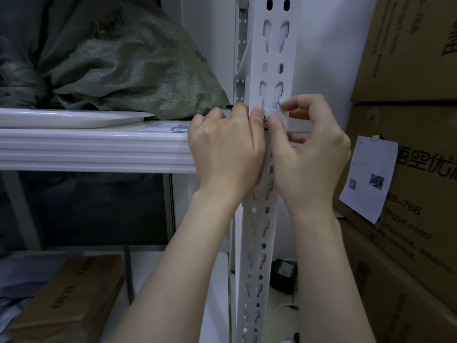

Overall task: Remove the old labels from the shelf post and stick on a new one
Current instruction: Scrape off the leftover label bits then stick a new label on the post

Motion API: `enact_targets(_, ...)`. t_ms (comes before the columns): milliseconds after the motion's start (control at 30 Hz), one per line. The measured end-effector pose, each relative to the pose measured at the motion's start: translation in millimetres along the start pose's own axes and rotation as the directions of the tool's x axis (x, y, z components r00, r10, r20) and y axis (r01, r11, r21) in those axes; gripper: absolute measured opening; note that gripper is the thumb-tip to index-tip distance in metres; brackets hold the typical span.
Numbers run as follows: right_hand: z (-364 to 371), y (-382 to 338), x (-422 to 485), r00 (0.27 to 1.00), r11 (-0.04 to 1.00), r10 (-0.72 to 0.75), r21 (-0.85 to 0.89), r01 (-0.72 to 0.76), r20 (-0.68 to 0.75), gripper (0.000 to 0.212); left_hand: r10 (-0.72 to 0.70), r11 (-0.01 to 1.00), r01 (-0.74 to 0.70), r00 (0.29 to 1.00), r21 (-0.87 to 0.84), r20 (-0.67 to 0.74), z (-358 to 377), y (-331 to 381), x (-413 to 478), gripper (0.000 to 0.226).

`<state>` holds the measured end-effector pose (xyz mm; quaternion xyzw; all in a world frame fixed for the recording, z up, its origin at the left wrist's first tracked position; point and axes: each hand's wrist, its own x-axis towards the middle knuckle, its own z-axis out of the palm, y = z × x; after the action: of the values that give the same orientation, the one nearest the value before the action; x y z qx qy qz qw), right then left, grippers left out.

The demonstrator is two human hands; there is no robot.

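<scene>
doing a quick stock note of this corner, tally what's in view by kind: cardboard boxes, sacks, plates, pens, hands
cardboard boxes: 4 (3 stacked at right, 1 lower left)
green sack: 1
white plate: 1
pen: 1
hands: 2, left hand and right hand
total: 9

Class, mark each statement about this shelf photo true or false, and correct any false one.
1. Both the left hand and the right hand are at the white post. True.
2. The right hand pinches a small white label with blue ink. True.
3. The sack on the shelf is red. False: it is green.
4. The sheet of paper hangs on the post. False: it is stuck to a cardboard box.
5. A dark pen pokes out of the left hand. True.
</scene>
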<state>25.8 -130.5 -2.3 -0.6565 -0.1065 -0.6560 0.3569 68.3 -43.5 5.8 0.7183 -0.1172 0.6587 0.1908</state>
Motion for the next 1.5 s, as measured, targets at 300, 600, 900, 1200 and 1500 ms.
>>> enact_targets(300, -0.7, -1.8, -0.9, 1.000, 0.998, 0.008, -0.067, -0.006, 0.027, 0.008, -0.005, 1.000, 0.005, 1.000, -0.008, 0.029, -1.7, 1.2, -0.3, 0.053)
enact_targets(600, 1.2, -4.5, -4.4, 0.997, 0.980, 0.058, -0.193, -0.045, 0.060, 0.011, -0.025, 0.999, 0.025, 1.000, -0.025, 0.004, -0.3, 1.0, 0.1, 0.050)
enact_targets(900, 1.2, -8.5, -6.2, 0.989, 0.989, 0.145, 0.000, -0.145, -0.027, 0.005, -0.032, 0.998, 0.035, 0.998, -0.060, 0.057, -4.7, 1.8, 0.8, 0.052)
enact_targets(1200, 5.8, -15.4, -7.4, 0.920, 0.901, 0.387, 0.187, -0.391, 0.060, 0.013, -0.029, 0.995, 0.044, 0.988, -0.091, 0.154, -17.3, 1.3, 5.3, 0.056)
enact_targets(1500, 2.5, -28.3, -11.0, 0.824, 0.694, 0.528, 0.454, -0.558, 0.205, 0.026, -0.135, 0.875, 0.273, 0.931, -0.400, 0.340, -46.0, -3.3, 12.4, 0.013)
